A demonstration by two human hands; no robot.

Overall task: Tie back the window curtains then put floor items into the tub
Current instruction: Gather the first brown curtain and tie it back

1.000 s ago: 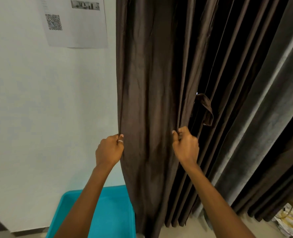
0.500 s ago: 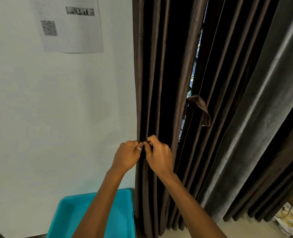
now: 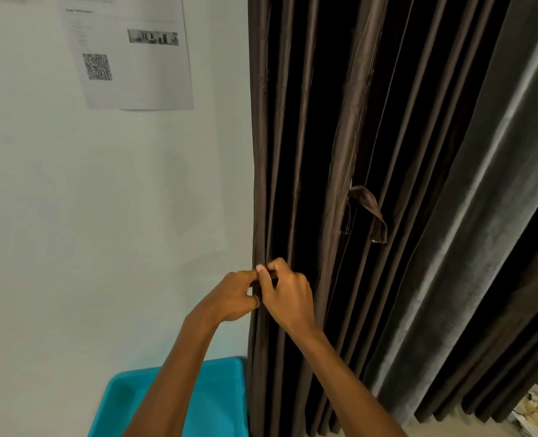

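A dark brown pleated curtain [image 3: 324,152] hangs from the top of the view to the floor, its left edge bunched into narrow folds. My left hand [image 3: 233,298] and my right hand [image 3: 288,298] meet at that edge, fingertips touching, both pinching the gathered folds. A brown fabric tie-back strap [image 3: 368,209] dangles loose from the curtain above and right of my hands. A turquoise tub [image 3: 220,402] stands on the floor below, against the wall, partly hidden by my left forearm.
A white wall fills the left side, with a printed sheet bearing a QR code [image 3: 129,55] stuck high up. A grey curtain panel [image 3: 497,216] hangs at the right. Papers and yellow cords [image 3: 535,411] lie on the floor at the bottom right.
One second ago my hands were spread apart on the flat curtain panel. They have come together, gathering the panel into tight folds at its left edge.
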